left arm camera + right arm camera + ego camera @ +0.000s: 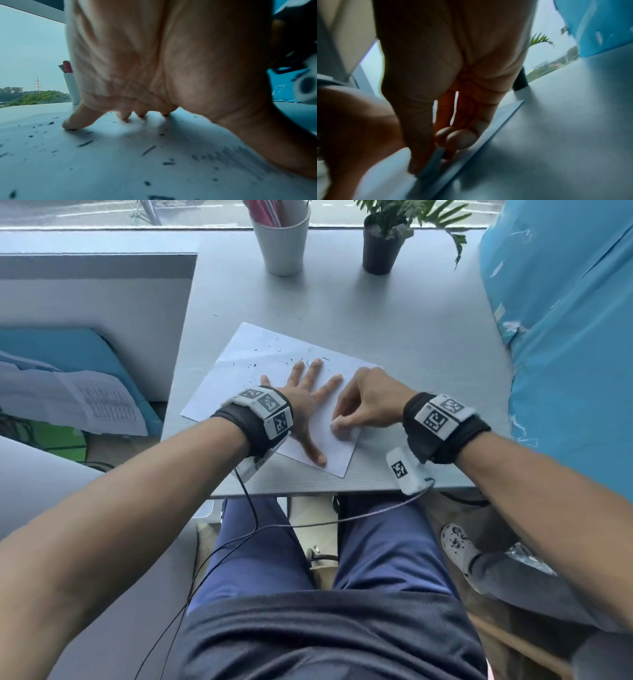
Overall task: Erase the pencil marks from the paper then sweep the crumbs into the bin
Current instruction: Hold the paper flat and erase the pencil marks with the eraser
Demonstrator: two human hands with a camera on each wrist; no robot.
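Note:
A white sheet of paper (253, 350) lies slanted on the grey table (394, 320), strewn with several dark eraser crumbs (274, 361). My left hand (305, 398) lies flat on the sheet with fingers spread, pressing it down; the left wrist view shows its fingertips (72, 124) on the paper (102, 169) among crumbs (84, 143), with faint pencil marks (240, 157) near the thumb. My right hand (363, 402) pinches a small white eraser (337, 422) against the paper's right part. In the blurred right wrist view, thumb and fingers grip the eraser (435, 161) near the sheet's edge.
A white cup (282, 237) with pink pens and a potted plant (383, 244) stand at the table's far edge. A blue plastic-wrapped object (565, 320) borders the right side. Papers on a blue surface (68, 392) lie left of the table. Cables hang over my lap.

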